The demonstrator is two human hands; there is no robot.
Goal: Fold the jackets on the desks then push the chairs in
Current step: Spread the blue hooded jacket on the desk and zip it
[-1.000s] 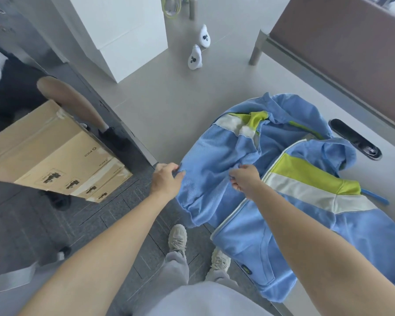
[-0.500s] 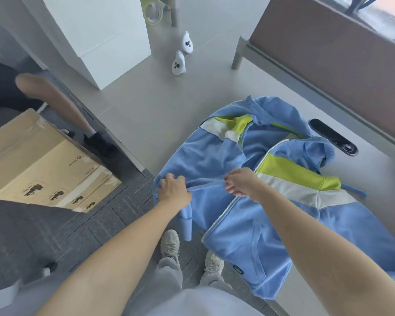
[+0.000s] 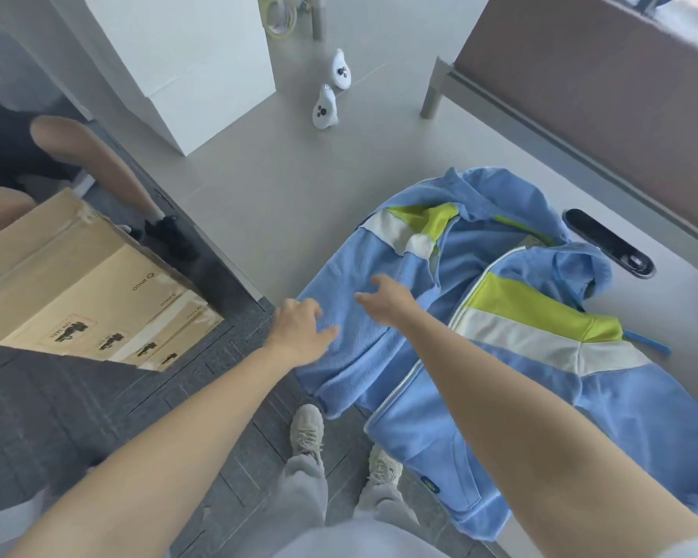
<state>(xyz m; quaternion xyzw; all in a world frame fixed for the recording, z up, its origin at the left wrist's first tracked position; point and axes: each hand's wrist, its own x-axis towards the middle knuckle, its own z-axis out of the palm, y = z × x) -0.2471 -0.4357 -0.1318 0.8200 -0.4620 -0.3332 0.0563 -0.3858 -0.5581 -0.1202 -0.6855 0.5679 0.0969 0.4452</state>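
Observation:
A light-blue zip jacket [image 3: 496,356] with lime and white bands lies spread on the grey desk [image 3: 283,195], its lower hem hanging over the near edge. My left hand [image 3: 301,330] rests flat on the jacket's left panel at the desk edge, fingers loosely spread. My right hand [image 3: 387,300] lies over the same panel a little farther in, fingers extended and holding nothing. The zip runs open down the middle. No chair is in view.
Two white controllers [image 3: 325,106] stand on the far part of the desk. A black oblong device [image 3: 609,243] lies right of the jacket. A white box [image 3: 186,62] sits at the back left. A cardboard box [image 3: 77,283] and another person's leg [image 3: 97,171] are left.
Both hands have let go of the pinched fabric and now lie open on the left panel, which has been laid flatter on the desk.

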